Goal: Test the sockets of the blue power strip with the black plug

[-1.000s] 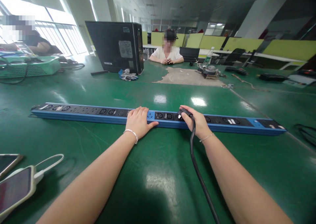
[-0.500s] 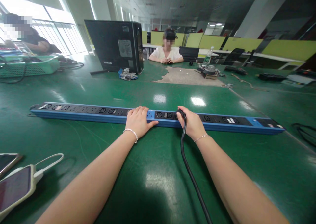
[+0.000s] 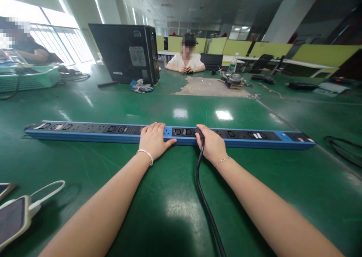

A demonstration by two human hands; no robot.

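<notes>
Green worktop (image 3: 127, 108), glossy, fills most of the lower view, w/ a worn bare patch (image 3: 209, 88) twd the far side. Person (image 3: 186, 62) in white top sits across it, hands tog.; 2nd person (image 3: 35, 53) in dark top at far L, partly cut off. Strip (image 3: 85, 137), blue w/ black face, lies L to R across the worktop, both ends in view. PC (image 3: 113, 53), black, stands beyond it, L of ctr. Basket (image 3: 42, 77), lt green, sits far L, cut by frame edge. Cable (image 3: 199, 181), black, runs from the R hand (image 3: 212, 145) over strip's near side, then out at bottom of view. L hand (image 3: 152, 140) is palm dn on strip just L of mid, grip spread, thumb out along near edge; R hand is on it just R of mid. Phone (image 3: 11, 219), white case, lies near L. Gloves (image 3: 141, 86), grey & blue, lie at foot of PC. Bottle (image 3: 232, 65), clear w/ green label, stands nr patch's far R side. Plug (image 3: 199, 131), black, at cable's end, is at strip's face, R grip pinching it btwn thumb & fingers; can't tell how far in, hand hides it.
</notes>
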